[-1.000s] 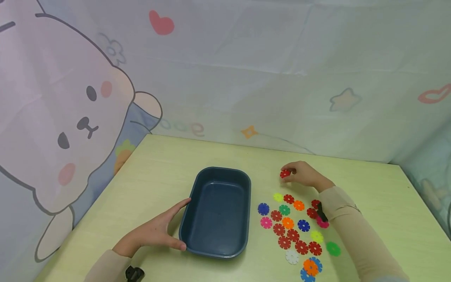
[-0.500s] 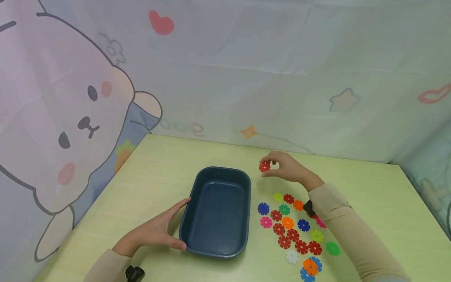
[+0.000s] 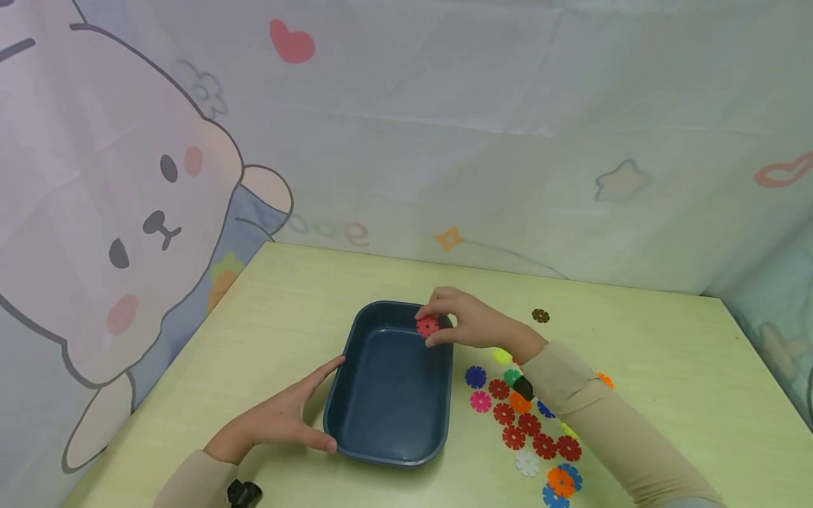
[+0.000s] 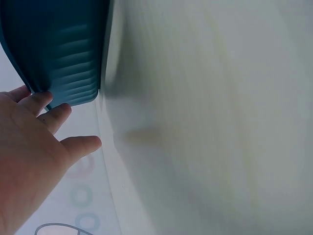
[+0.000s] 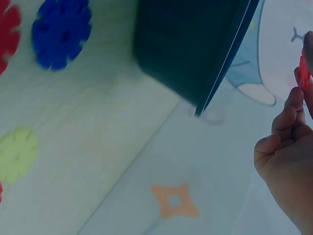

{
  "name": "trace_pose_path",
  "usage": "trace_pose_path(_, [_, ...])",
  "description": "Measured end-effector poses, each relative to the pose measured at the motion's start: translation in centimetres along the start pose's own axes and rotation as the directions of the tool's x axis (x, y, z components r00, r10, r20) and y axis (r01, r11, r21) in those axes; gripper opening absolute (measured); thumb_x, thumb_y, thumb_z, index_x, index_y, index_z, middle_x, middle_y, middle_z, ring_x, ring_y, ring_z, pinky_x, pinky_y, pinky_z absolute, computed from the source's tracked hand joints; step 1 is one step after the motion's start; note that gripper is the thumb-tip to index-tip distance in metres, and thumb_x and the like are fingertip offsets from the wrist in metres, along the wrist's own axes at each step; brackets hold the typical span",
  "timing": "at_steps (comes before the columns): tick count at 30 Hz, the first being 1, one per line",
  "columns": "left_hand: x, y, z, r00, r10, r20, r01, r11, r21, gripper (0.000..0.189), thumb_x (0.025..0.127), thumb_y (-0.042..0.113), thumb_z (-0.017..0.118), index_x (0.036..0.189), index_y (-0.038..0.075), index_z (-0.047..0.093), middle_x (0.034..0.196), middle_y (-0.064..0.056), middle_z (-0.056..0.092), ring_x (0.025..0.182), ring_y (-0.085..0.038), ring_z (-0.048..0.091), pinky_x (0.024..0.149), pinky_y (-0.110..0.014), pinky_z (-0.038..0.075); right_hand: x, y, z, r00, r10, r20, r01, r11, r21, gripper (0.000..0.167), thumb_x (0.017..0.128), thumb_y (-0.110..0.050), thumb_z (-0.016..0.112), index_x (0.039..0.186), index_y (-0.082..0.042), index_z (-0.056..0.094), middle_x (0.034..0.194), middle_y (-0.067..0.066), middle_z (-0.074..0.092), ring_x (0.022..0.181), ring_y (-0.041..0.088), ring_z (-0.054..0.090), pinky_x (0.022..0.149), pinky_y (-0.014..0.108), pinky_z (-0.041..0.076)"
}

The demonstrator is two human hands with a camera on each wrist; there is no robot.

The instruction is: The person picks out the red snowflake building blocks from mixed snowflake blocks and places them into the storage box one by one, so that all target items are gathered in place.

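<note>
A red notched plastic disc [image 3: 428, 326] is pinched between the thumb and fingers of my right hand [image 3: 470, 319], above the far right corner of a dark blue tray [image 3: 387, 457]. In the right wrist view the same red disc [image 5: 304, 73] shows edge-on at the fingertips. My left hand [image 3: 282, 413] lies against the tray's left side, thumb near the front corner and fingers spread along the rim. The left wrist view shows its fingers [image 4: 57, 116] straight at the tray wall [image 4: 73, 63]. Bare floor shows inside the tray.
Several notched discs lie right of the tray, among them a blue disc [image 3: 476, 377], a pink disc [image 3: 480, 402], a white disc [image 3: 527, 463] and an orange disc [image 3: 561, 482]. Farther back is a brown disc [image 3: 540, 315]. My right forearm covers some. A printed cloth [image 3: 495, 141] hangs behind the table.
My right hand has carried the red disc leftward from the table's right side to above the tray. A brown disc has come into view behind it. My left hand has stayed put.
</note>
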State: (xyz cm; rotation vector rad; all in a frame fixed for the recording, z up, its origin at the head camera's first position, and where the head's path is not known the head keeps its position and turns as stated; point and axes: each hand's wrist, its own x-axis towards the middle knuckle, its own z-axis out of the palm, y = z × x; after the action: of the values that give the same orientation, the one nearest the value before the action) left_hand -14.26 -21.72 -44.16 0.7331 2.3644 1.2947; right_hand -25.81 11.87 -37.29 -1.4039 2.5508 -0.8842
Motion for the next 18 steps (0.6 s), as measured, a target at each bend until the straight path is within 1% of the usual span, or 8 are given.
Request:
trace_pose_path(3, [0.0, 0.0, 0.0, 1.000, -0.001, 0.002, 0.001, 1.000, -0.005, 0.116, 0.069, 0.026, 0.087, 0.156, 0.018, 0.011, 0.161, -0.013, 0.012, 0.144, -0.038, 0.013, 0.106, -0.067, 0.020, 0.6, -0.8, 0.9, 0.999, -0.045, 0.021, 0.045, 0.999, 0.002, 0.038, 0.082, -0.023, 0.078, 0.115, -0.005, 0.069, 0.093, -0.002, 0.054, 0.092, 0.026, 0.050, 0.080, 0.038, 0.046])
trace_pose_path(6, [0.1, 0.1, 0.0, 1.000, -0.002, 0.004, 0.002, 1.000, -0.010, 0.115, 0.070, 0.026, 0.087, 0.156, 0.018, 0.011, 0.161, -0.013, 0.012, 0.144, -0.038, 0.013, 0.106, -0.067, 0.020, 1.0, -1.5, 1.9, 0.996, -0.080, 0.044, 0.080, 0.997, 0.003, 0.039, 0.082, -0.023, 0.078, 0.115, -0.005, 0.069, 0.094, -0.001, 0.055, 0.094, 0.027, 0.051, 0.082, 0.036, 0.046])
trace_pose_path(11, [0.1, 0.1, 0.1, 1.000, -0.013, 0.006, 0.013, 1.000, 0.001, 0.115, 0.070, 0.026, 0.087, 0.156, 0.020, 0.011, 0.161, -0.012, 0.013, 0.144, -0.038, 0.015, 0.107, -0.067, 0.020, 1.6, -2.5, 4.0, 0.988, -0.125, 0.087, 0.129, 0.991, -0.041, 0.040, 0.081, -0.027, 0.079, 0.115, -0.008, 0.069, 0.095, -0.001, 0.055, 0.095, 0.017, 0.050, 0.083, 0.025, 0.044])
trace_pose_path(14, [0.0, 0.1, 0.1, 1.000, -0.016, 0.007, 0.016, 1.000, 0.001, 0.114, 0.071, 0.025, 0.086, 0.156, 0.019, 0.011, 0.161, -0.013, 0.013, 0.144, -0.038, 0.015, 0.107, -0.067, 0.020, 1.9, -3.0, 5.3, 0.985, -0.134, 0.110, 0.142, 0.988, -0.061, 0.040, 0.080, -0.029, 0.080, 0.114, -0.010, 0.070, 0.094, -0.002, 0.055, 0.093, 0.013, 0.049, 0.082, 0.022, 0.043])
trace_pose_path(18, [0.0, 0.2, 0.1, 1.000, -0.025, 0.010, 0.025, 1.000, 0.005, 0.113, 0.072, 0.025, 0.086, 0.156, 0.018, 0.011, 0.161, -0.013, 0.012, 0.144, -0.039, 0.015, 0.107, -0.068, 0.019, 2.2, -3.5, 6.5, 0.979, -0.148, 0.140, 0.158, 0.985, -0.065, 0.041, 0.079, -0.028, 0.080, 0.114, -0.010, 0.070, 0.093, -0.002, 0.055, 0.091, 0.011, 0.048, 0.081, 0.020, 0.042])
